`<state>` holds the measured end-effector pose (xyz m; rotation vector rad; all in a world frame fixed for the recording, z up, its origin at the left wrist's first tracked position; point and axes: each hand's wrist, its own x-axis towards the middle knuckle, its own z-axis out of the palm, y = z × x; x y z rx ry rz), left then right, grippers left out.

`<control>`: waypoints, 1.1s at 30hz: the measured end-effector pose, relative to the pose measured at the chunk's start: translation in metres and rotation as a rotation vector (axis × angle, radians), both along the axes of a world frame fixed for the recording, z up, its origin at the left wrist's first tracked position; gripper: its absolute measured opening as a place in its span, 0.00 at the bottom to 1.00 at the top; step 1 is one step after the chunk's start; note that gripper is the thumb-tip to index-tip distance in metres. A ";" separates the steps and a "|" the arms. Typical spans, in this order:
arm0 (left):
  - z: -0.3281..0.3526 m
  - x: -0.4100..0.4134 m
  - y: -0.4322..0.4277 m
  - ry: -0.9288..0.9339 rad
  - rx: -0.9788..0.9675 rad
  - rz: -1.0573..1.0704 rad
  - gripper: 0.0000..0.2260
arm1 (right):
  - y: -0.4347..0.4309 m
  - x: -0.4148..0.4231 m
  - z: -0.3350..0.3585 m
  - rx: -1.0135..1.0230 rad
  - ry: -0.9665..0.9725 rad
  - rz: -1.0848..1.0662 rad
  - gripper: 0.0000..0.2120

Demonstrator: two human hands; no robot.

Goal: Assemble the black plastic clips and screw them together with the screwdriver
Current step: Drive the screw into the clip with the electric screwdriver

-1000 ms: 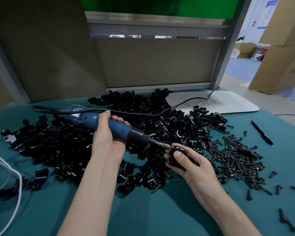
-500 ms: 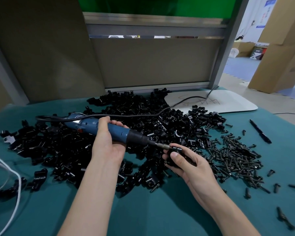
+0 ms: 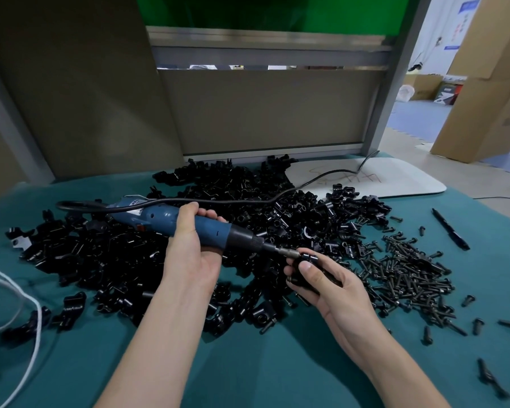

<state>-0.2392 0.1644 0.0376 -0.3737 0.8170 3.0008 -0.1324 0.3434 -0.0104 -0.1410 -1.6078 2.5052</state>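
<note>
Currently mid-screw: right hand (image 3: 324, 278) grip pinches one clip (image 3: 305, 265) just above the table (image 3: 248, 363), left hand (image 3: 192, 248) grip wraps the screwdriver (image 3: 212, 229), bit touching it; clip pile (image 3: 248, 198) and screws (image 3: 404, 269) beyond look mostly unassembled.

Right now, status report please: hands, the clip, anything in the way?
Left hand grips the screwdriver. Right hand holds a black clip, bit tip against it. Power cord lies across the clip pile, not blocking.
</note>
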 end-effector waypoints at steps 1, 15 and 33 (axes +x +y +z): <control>0.000 0.003 -0.001 0.008 0.006 0.005 0.06 | 0.000 0.001 0.000 -0.014 0.001 0.003 0.18; 0.005 0.017 -0.006 -0.017 0.009 0.018 0.06 | -0.001 0.005 -0.001 -0.007 -0.006 0.045 0.18; 0.007 0.011 -0.017 -0.297 0.011 -0.002 0.08 | -0.005 0.016 0.009 0.692 0.146 -0.073 0.16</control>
